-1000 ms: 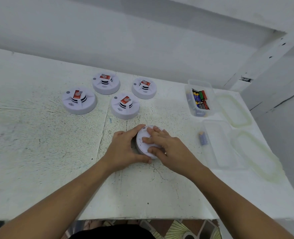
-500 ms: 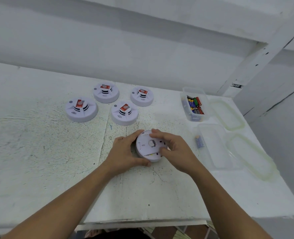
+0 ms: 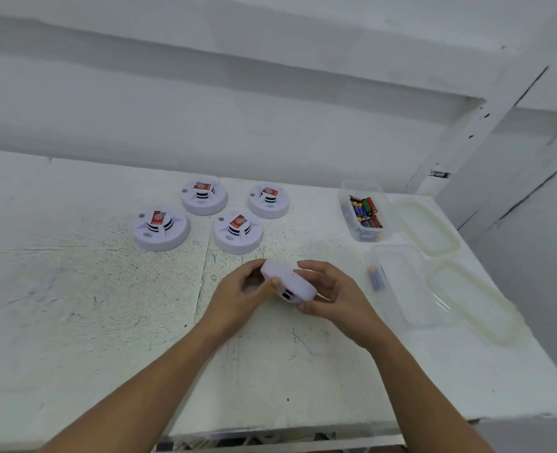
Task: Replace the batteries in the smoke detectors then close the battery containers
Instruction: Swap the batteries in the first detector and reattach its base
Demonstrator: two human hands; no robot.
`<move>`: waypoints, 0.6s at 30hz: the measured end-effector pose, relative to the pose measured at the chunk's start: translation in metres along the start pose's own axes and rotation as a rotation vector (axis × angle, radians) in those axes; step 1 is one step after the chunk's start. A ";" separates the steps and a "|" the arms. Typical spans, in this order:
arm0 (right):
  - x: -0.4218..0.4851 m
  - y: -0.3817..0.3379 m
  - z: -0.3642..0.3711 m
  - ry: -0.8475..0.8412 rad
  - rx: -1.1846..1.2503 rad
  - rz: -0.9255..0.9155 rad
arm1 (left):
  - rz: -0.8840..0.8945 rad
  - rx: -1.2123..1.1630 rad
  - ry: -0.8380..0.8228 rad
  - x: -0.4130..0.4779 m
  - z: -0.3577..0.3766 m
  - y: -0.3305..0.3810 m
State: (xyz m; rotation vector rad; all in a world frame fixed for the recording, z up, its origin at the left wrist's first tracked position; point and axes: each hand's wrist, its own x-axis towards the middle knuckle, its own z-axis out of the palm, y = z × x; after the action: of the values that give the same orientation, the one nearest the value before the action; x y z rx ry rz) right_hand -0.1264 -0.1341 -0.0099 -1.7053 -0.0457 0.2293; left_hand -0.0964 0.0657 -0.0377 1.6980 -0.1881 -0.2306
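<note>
Both hands hold a white round smoke detector point(image 3: 288, 282) lifted off the table and tilted on edge, its dark vent slots facing me. My left hand point(image 3: 243, 291) grips its left rim and my right hand point(image 3: 331, 292) grips its right rim. Several more white smoke detectors with red labels sit face up behind: one far left point(image 3: 160, 228), one at the back point(image 3: 204, 196), one in the middle point(image 3: 238, 231) and one back right point(image 3: 268, 200). A clear box of coloured batteries point(image 3: 365, 212) stands to the right.
A second clear box point(image 3: 401, 279) nearer me holds a single battery point(image 3: 375, 277). Two loose lids point(image 3: 426, 225) point(image 3: 473, 299) lie at the right edge. The white table point(image 3: 74, 305) ends at a wall behind and drops off at front and right.
The detector lay back-up on the table under both hands; now it has been picked up and is tipping over. The camera view has also shifted upward.
</note>
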 end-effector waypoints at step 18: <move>0.020 0.016 0.023 0.228 0.330 0.086 | 0.044 -0.070 0.154 -0.005 -0.001 -0.007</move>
State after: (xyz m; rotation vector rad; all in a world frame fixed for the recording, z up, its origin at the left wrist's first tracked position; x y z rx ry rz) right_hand -0.1124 -0.1111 -0.0310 -1.3960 0.2233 0.0977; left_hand -0.1013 0.0692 -0.0446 1.6325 -0.1020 -0.0723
